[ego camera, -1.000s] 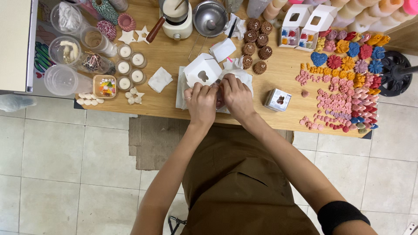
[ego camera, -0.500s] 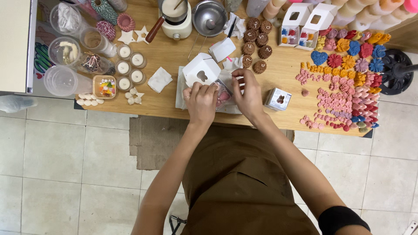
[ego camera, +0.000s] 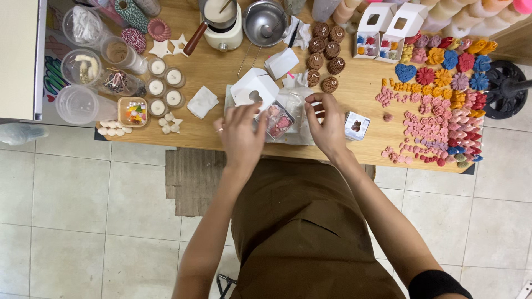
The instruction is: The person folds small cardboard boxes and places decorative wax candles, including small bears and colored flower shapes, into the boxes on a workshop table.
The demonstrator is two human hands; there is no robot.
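At bench centre, my left hand [ego camera: 241,135] steadies the clear box of pink pieces [ego camera: 279,120] while my right hand [ego camera: 327,124], at three o'clock, pinches empty; I'd keep it level.

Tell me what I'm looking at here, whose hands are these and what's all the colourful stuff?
There is no machine here. A person wears a camera on their head, so you look straight down at their own two hands and brown apron.

The left hand and right hand are over a small clear tray with pink and red pieces in it. The left hand touches its edge. The right hand's fingers are pinched together next to it; I can't tell if they hold anything.

They work at a wooden table. Just behind the tray is a white box with a heart-shaped window. On the right lie many little flower shapes in pink, red, orange and blue. In the middle sit brown rounds. On the left are small white candles and clear tubs. At the back stands a metal bowl.
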